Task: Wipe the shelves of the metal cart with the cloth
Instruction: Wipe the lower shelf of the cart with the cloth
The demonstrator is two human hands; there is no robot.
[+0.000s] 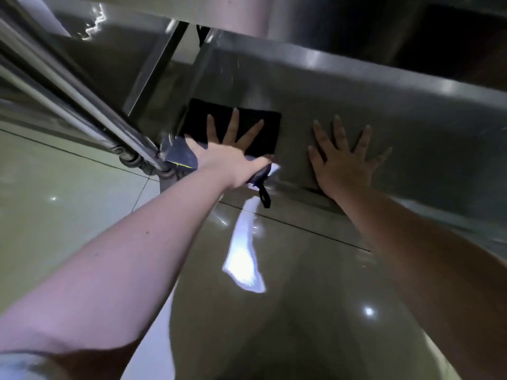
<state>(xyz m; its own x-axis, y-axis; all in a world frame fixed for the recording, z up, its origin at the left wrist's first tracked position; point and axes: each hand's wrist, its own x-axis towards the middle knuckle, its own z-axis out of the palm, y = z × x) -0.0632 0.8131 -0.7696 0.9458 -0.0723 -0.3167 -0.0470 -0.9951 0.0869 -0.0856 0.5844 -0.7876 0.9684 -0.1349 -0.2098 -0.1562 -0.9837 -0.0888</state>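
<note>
Glossy floor tiles (pixel 68 215) are seen beneath the metal cart shelf (pixel 411 127), where the black cloth (pixel 260 124) is pressed near its front left corner by the left hand (pixel 225 152) with fingers (pixel 234 124) spread, the right hand (pixel 340 163) is splayed on bare metal alongside, and a rightward wiping sweep is judged due.

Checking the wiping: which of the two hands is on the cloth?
The left hand, fingers spread flat on the black cloth. The right hand presses the bare metal shelf beside it, clear of the cloth.
</note>
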